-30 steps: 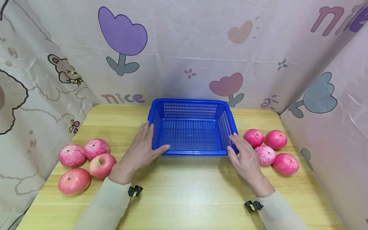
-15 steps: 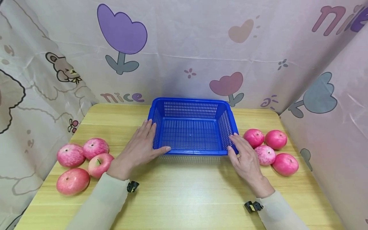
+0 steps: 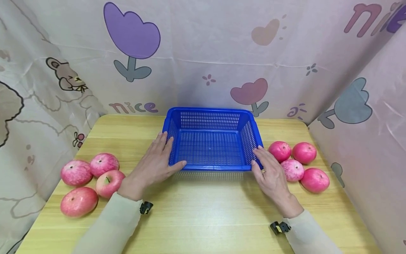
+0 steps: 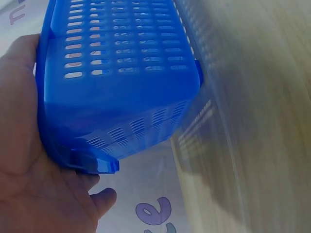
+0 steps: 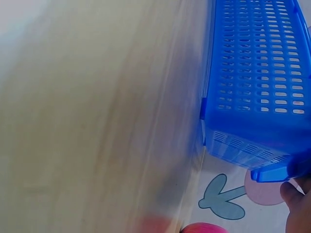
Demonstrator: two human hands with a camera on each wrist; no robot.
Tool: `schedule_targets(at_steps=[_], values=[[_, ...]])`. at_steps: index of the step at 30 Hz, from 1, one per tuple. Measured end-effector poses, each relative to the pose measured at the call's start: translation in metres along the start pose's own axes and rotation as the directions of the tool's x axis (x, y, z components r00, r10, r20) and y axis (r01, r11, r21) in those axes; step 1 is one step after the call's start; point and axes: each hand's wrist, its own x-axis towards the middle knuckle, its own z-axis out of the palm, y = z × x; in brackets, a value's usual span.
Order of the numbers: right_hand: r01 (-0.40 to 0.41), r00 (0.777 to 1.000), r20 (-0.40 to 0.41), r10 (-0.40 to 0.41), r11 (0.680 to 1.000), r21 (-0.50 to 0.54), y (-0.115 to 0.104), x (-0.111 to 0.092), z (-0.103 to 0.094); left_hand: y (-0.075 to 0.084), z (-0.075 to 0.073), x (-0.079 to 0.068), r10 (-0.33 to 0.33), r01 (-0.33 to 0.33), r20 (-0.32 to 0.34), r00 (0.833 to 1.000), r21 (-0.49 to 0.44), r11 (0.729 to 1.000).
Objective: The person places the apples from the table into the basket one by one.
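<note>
On my head feed, one blue basket (image 3: 212, 168) sits just above the middle of the frame, upright on the table. It is glossy plastic, a rectangle with flared walls, a smooth folded rim and rows of narrow slots; I count no contents beyond its own gridded floor.

My left hand (image 3: 152, 165) lies at its left front corner, fingers straight and nearly together along the left rim, thumb spread away onto the front rim. My right hand (image 3: 271, 173) touches the right front corner, fingers lightly bent and close together, thumb tip near the corner; I can't tell whether they pinch the plastic.

I count eight round, waxy apples. Four are at lower left: two mottled apples (image 3: 76, 173) streaked pink and white, and two smoother red ones (image 3: 79, 201), one showing a stem. Four more sit right of centre: three deep pink apples (image 3: 315, 180) and one paler, speckled apple (image 3: 292, 170).

Two pale, matte sleeves (image 3: 109, 222) enter from the bottom edge, beside two small black devices (image 3: 146, 207). The table (image 3: 203, 218) has a yellowish, sheeny wood grain; behind it hangs creased, printed cloth (image 3: 190, 46).
</note>
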Motion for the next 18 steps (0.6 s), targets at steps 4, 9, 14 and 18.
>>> schedule_targets(at_steps=[4, 9, 14, 18], values=[[-0.014, 1.0, 0.024, 0.014, 1.0, -0.012, -0.001, 0.001, -0.003, 0.0, 0.002, 0.0, -0.02, 0.019, 0.005, 1.0, 0.008, 1.0], [-0.01, 0.999, 0.042, 0.011, 0.999, -0.038, -0.003, 0.005, -0.005, 0.001, -0.001, -0.001, -0.022, 0.022, 0.013, 1.0, 0.028, 0.999], [-0.02, 0.997, 0.075, 0.024, 0.998, -0.052, -0.006, 0.01, -0.008, 0.001, -0.001, -0.001, -0.017, 0.017, 0.011, 1.0, 0.036, 0.999], [-0.049, 0.993, 0.102, 0.051, 0.998, -0.028, -0.008, 0.015, -0.012, 0.0, -0.001, -0.001, -0.02, 0.02, 0.013, 1.0, 0.032, 0.999]])
